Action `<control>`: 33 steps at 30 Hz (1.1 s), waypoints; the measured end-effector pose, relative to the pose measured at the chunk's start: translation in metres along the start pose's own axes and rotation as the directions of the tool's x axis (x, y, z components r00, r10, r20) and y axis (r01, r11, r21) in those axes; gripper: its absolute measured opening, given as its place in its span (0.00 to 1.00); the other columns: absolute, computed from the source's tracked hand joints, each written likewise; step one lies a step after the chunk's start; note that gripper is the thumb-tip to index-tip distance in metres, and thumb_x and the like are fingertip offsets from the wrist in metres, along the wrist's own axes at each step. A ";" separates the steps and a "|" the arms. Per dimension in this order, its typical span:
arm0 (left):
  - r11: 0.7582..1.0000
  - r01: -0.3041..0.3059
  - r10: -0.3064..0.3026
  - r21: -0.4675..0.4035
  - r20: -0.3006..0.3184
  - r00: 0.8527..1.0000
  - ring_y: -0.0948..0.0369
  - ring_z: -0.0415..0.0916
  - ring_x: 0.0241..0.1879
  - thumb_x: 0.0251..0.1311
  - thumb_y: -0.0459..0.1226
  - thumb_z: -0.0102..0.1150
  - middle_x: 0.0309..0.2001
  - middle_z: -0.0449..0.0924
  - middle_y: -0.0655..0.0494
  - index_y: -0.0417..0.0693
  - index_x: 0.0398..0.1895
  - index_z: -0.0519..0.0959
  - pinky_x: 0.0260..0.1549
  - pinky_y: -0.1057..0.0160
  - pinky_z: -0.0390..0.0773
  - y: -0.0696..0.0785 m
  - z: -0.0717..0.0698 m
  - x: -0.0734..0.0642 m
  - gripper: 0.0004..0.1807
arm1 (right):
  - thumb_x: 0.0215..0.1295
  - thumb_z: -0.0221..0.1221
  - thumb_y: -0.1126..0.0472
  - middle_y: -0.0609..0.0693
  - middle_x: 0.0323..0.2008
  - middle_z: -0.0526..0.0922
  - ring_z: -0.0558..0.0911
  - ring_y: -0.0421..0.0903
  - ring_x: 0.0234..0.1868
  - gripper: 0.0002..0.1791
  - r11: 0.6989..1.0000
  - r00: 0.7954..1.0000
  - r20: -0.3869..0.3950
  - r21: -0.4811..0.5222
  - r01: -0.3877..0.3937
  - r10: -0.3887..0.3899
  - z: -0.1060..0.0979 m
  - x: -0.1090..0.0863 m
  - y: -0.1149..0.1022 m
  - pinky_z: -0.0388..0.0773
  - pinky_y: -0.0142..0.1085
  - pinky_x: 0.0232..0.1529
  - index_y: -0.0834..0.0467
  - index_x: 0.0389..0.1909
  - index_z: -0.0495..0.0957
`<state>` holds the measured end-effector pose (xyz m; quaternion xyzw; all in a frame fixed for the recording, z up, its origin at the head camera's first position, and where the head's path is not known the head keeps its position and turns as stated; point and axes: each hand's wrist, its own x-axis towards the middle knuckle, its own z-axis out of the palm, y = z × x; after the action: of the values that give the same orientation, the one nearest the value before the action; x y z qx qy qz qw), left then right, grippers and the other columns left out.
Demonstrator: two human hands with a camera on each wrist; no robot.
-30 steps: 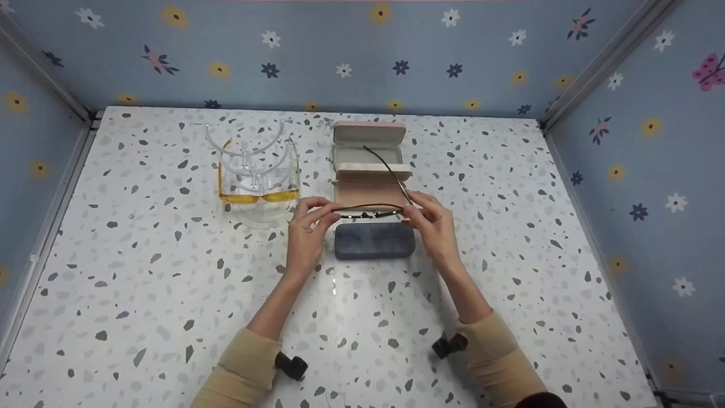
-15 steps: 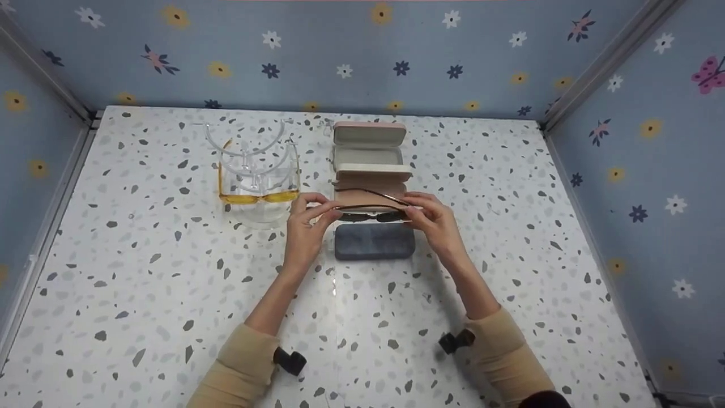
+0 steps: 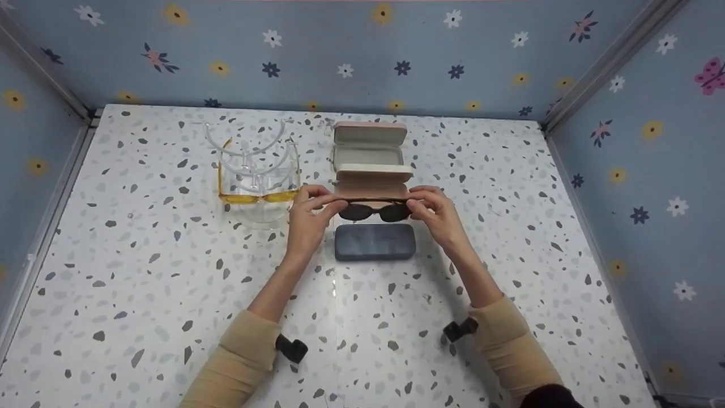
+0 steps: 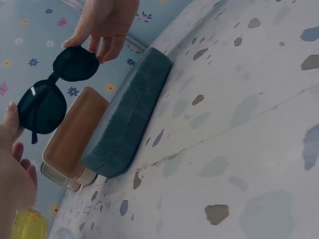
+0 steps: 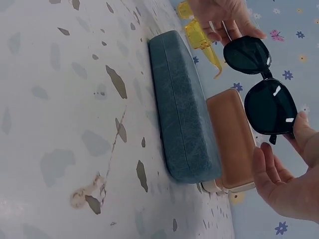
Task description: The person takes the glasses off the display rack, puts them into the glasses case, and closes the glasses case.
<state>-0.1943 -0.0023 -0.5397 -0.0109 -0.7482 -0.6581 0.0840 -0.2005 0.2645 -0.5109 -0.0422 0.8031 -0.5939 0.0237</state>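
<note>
On the worktop (image 3: 385, 340), a closed blue case (image 3: 375, 242) lies nearest. Just beyond, raised, are dark sunglasses (image 3: 392, 213) between left hand (image 3: 308, 224) and right hand (image 3: 439, 218), each grip pinching one end. Leftward, yellow glasses (image 3: 282, 196) rest on a clear stand (image 3: 261, 218); beyond the sunglasses, two open cases (image 3: 369, 135).

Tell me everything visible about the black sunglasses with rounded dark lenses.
The black sunglasses with rounded dark lenses have a narrow bridge and glossy reflections; the frame's material can't be told. At least one temple arm appears folded, its tip poking past a lens. The left hand and right hand each pinch one end, holding them in the air. In the head view they appear just beyond the closed, oblong, blue-grey leather-look case, not touching it.
</note>
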 end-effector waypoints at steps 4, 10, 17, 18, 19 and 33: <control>0.997 0.065 -0.066 0.038 0.012 0.998 0.63 0.72 0.49 0.59 0.45 0.75 0.48 0.75 0.55 0.48 0.40 0.91 0.44 0.68 0.74 0.000 0.002 0.011 0.12 | 0.71 0.63 0.65 0.61 0.57 0.76 0.82 0.36 0.41 0.13 0.999 0.999 -0.034 -0.045 -0.023 0.022 -0.001 0.010 0.004 0.84 0.27 0.43 0.71 0.49 0.84; 0.989 0.121 -0.122 0.085 0.006 0.992 0.59 0.73 0.44 0.60 0.47 0.74 0.49 0.75 0.54 0.48 0.41 0.91 0.35 0.68 0.74 -0.004 0.007 0.025 0.14 | 0.69 0.66 0.60 0.57 0.54 0.78 0.79 0.40 0.45 0.14 0.993 0.996 -0.069 -0.096 -0.065 0.059 -0.004 0.026 0.010 0.81 0.26 0.42 0.68 0.45 0.86; 0.981 0.124 -0.124 0.146 -0.013 0.992 0.53 0.77 0.51 0.62 0.48 0.72 0.51 0.79 0.48 0.44 0.42 0.91 0.46 0.59 0.78 -0.012 0.015 0.037 0.17 | 0.69 0.67 0.58 0.47 0.44 0.81 0.79 0.37 0.42 0.13 0.984 0.986 -0.087 -0.094 -0.151 0.143 -0.003 0.043 0.016 0.80 0.26 0.42 0.67 0.41 0.86; 0.979 0.130 -0.129 0.156 -0.017 0.991 0.53 0.77 0.51 0.62 0.48 0.72 0.51 0.79 0.48 0.44 0.42 0.91 0.47 0.58 0.78 -0.013 0.016 0.038 0.16 | 0.69 0.67 0.58 0.45 0.41 0.82 0.79 0.36 0.40 0.13 0.983 0.985 -0.082 -0.089 -0.158 0.151 -0.002 0.045 0.018 0.80 0.26 0.42 0.66 0.41 0.86; 0.976 0.137 -0.135 0.168 -0.021 0.991 0.53 0.77 0.52 0.63 0.48 0.71 0.51 0.79 0.48 0.45 0.42 0.90 0.48 0.57 0.78 -0.015 0.017 0.040 0.16 | 0.69 0.67 0.57 0.43 0.38 0.81 0.79 0.36 0.37 0.13 0.983 0.985 -0.078 -0.086 -0.162 0.156 -0.002 0.047 0.019 0.80 0.27 0.41 0.65 0.40 0.86; 0.934 0.260 -0.252 0.247 -0.062 0.966 0.54 0.76 0.58 0.64 0.53 0.69 0.55 0.79 0.51 0.46 0.45 0.90 0.61 0.55 0.73 -0.029 0.025 0.057 0.20 | 0.70 0.67 0.56 0.39 0.26 0.82 0.82 0.34 0.31 0.13 0.970 0.970 -0.060 -0.056 -0.238 0.235 0.002 0.070 0.036 0.83 0.26 0.37 0.65 0.36 0.84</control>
<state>-0.2570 0.0133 -0.5635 0.1070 -0.8198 -0.5625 0.0093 -0.2709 0.2663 -0.5454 0.0689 0.8209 -0.5624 0.0720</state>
